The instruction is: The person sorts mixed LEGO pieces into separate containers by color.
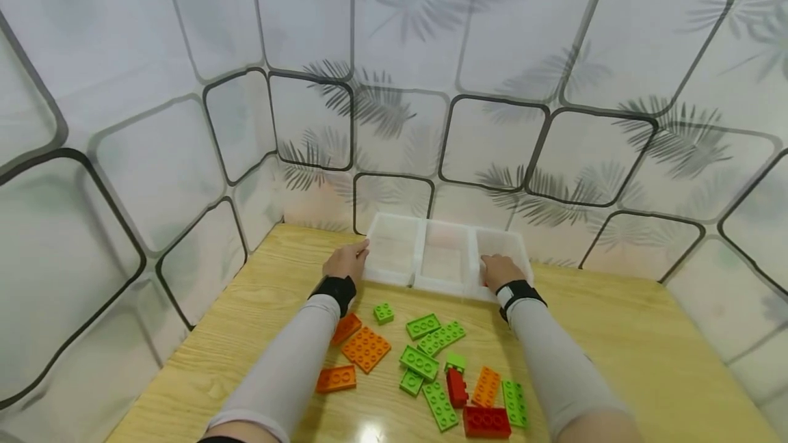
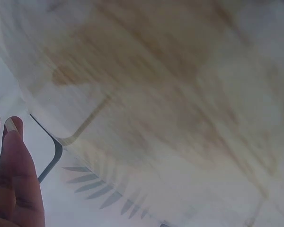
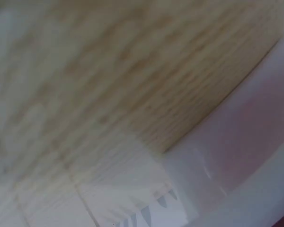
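Observation:
A translucent white box (image 1: 419, 251) with three compartments stands at the back of the table. My left hand (image 1: 347, 262) is at the box's left wall, its fingertips right at the rim. In the left wrist view its fingers (image 2: 20, 175) are stretched out, close to a white edge. My right hand (image 1: 501, 271) reaches down into the right compartment, back of the hand up. A bit of red shows beside its fingers, and a reddish patch (image 3: 255, 127) shows through the box wall in the right wrist view. I cannot tell whether the fingers hold the red thing.
Green toy bricks, such as a small one (image 1: 384, 313) and a long one (image 1: 440, 338), lie on the wooden table (image 1: 652, 354). Orange pieces include a square plate (image 1: 366, 348). Red bricks (image 1: 487, 422) lie near the front. Patterned curtains (image 1: 400, 128) surround the table.

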A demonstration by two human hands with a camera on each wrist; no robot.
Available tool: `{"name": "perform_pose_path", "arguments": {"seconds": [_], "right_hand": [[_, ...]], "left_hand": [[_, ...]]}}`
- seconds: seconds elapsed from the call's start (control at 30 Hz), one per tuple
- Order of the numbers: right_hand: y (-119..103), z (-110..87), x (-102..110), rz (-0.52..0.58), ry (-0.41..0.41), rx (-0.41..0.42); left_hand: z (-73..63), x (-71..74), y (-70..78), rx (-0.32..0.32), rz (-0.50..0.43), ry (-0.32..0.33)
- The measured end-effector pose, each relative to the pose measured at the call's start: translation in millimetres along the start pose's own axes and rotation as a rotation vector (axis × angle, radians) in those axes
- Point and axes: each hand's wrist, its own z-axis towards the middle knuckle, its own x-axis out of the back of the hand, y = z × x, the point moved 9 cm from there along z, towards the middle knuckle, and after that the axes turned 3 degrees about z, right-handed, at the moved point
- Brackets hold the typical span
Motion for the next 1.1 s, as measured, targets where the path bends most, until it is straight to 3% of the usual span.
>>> {"name": "perform_pose_path", "arguments": {"seconds": [0.13, 0.3, 0.47, 0.53, 0.63, 0.77, 0.9, 1.1], "right_hand": [[4, -3.7, -1, 0.084, -0.007, -0.007], [2, -11.5, 3, 0.079, 0.065, 0.059], [-11, -27.7, 24, -0.052, 0.227, 0.216], [-12, -35.6, 36, -0.115, 0.303, 0.242], [-3, -46.6, 51, -0.131, 0.373, 0.212], [18, -58.8, 60, -0.061, 0.405, 0.115], [36, -72.3, 61, 0.017, 0.422, 0.038], [47, -88.5, 60, 0.065, 0.448, -0.002]], "left_hand": [[-0.9, 1.5, 2.6, 0.000, -0.010, 0.002], [-1.7, -0.9, 4.1, -0.005, -0.012, -0.004], [-2.4, -3.7, 1.5, 0.008, -0.021, -0.022], [-2.6, -1.8, 1.6, 0.009, -0.026, -0.023], [-2.4, 2.6, 2.1, -0.002, -0.026, -0.013], [-2.9, 5.9, 1.3, 0.001, -0.025, -0.017], [-4.1, 7.1, 3.1, 0.000, -0.039, -0.031], [-5.6, 5.8, 8.4, -0.018, -0.053, -0.036]]}}
